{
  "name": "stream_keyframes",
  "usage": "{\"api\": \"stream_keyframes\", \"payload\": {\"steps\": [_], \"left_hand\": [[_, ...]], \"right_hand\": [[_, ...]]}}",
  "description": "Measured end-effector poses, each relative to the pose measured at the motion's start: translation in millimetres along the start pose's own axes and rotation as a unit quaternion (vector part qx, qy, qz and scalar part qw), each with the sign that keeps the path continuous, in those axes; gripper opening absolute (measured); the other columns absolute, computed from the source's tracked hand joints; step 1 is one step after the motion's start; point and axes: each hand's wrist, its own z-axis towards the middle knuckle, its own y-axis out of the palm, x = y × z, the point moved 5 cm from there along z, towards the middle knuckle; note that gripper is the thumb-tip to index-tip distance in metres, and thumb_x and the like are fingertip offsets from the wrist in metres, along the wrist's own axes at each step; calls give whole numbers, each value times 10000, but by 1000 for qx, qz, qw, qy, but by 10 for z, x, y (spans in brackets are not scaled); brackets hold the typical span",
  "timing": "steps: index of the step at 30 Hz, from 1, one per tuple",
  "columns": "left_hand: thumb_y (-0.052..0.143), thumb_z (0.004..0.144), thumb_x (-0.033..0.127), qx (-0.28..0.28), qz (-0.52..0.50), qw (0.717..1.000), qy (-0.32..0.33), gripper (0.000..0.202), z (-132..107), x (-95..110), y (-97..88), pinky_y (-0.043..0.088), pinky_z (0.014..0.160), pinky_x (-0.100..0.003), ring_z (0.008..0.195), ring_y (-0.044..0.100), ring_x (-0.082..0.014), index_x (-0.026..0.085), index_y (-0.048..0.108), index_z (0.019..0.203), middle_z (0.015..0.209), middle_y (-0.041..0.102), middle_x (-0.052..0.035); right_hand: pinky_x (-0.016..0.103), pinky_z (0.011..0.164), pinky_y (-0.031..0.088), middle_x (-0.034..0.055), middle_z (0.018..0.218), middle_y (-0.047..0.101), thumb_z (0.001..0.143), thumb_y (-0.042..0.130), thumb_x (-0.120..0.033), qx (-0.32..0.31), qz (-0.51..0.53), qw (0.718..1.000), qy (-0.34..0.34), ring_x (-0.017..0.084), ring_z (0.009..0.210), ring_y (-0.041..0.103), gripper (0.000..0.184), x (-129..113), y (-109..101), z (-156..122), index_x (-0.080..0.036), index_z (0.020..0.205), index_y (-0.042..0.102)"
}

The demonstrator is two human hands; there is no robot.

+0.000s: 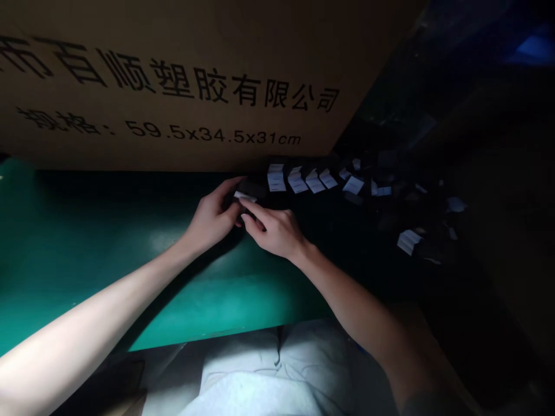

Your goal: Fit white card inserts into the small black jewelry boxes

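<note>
My left hand [214,218] and my right hand [274,230] meet over the back of a green table [87,260]. Together they pinch a small dark piece [254,188] with a white paper label [243,196] on it. The left fingers curl round it from the left. The right forefinger lies across the label. Just right of my hands a row of small dark pieces with white labels [299,182] lies on the table.
A big cardboard box [173,81] with black printed characters stands along the back of the table. More labelled pieces [410,240] lie scattered in the dark at the right. My lap in light trousers [260,370] shows below the table's front edge.
</note>
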Motion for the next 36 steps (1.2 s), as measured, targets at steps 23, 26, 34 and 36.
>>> {"api": "stream_keyframes", "payload": {"steps": [23,26,34,36], "left_hand": [[548,809,273,-4,50,997,-51,599,-16,25,-32,603,978,-434,1063,724,-322,167,700,1378,1238,778,-86],[578,780,276,-7,61,997,-55,624,-16,20,-35,595,968,-418,1041,719,-311,159,687,1383,1222,773,-86],[594,745,228,-22,31,999,-30,621,9,-11,-29,584,851,-314,972,699,-246,147,647,1359,1156,755,-75],[578,748,225,-23,30,999,-21,613,10,4,-32,582,848,-311,969,694,-239,146,642,1353,1162,749,-73]], "right_hand": [[218,646,465,-9,762,780,1052,491,-385,-20,-31,999,30,133,675,709,472,43,53,2,-240,1486,608],[221,663,471,-2,799,789,1054,481,-380,-22,-26,999,34,133,693,709,477,54,49,8,-251,1497,600],[233,695,499,31,910,817,1071,405,-328,-53,-47,997,35,153,773,741,502,40,34,25,-258,1547,548],[238,709,510,32,953,823,1066,380,-283,-68,-56,995,36,155,782,744,524,33,31,28,-265,1573,512]]}}
